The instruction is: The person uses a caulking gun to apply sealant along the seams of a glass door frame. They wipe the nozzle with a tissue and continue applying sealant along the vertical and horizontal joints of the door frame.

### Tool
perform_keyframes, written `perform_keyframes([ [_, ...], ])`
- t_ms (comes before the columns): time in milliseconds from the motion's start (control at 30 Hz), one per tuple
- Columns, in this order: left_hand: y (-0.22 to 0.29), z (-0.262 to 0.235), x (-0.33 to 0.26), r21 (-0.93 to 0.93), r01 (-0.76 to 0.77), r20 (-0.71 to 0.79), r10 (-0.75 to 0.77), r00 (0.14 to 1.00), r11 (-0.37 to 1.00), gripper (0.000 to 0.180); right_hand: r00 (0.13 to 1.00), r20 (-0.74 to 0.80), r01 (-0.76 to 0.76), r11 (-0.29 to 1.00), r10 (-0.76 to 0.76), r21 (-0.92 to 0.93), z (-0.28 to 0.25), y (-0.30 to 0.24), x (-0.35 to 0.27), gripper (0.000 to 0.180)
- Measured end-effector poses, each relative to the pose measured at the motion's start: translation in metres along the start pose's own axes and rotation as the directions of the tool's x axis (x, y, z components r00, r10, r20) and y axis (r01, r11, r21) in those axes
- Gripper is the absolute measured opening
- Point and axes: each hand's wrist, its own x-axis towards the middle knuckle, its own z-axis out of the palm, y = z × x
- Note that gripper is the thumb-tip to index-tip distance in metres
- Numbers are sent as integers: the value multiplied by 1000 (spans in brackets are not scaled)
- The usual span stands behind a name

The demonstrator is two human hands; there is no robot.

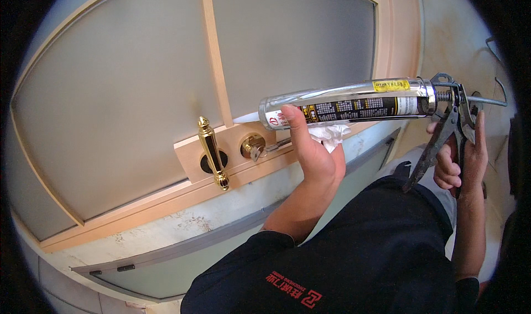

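Note:
A caulking gun (430,95) with a silver, black-labelled sealant tube (348,105) lies almost level across the view. My left hand (318,153) supports the tube's front end from below, its thumb pressed on the near side. Crumpled white tissue (330,135) is held between that hand and the tube. My right hand (462,159) grips the gun's dark handle and trigger (440,151), one finger stretched upward. The white nozzle (246,118) points left, its tip by the foot of a wooden glazing bar (213,54); contact with the glass cannot be made out.
The light wood door (138,206) has frosted glass panes (127,98). A gold and black handle (208,148) and a brass lock (253,145) with keys (257,153) stick out below the nozzle. Beneath runs a grey-framed panel (166,275). A wall (453,43) stands at right.

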Motion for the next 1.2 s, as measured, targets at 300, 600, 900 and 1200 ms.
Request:
perform_keyframes([
  [300,2,21,16,-53,-57,-44,55,998,997,52,998,-60,-33,997,29,-75,10,-55,45,80],
  [600,2,40,23,-140,-36,-158,13,987,989,49,984,-87,-175,942,157,-287,26,-116,86,85],
  [900,19,53,37,-340,94,237,-11,971,936,57,956,-276,-162,603,-100,-781,11,-139,49,85],
  [1200,74,103,10,-459,272,465,-32,885,846,86,821,154,280,152,-550,-948,46,-240,-58,77],
])
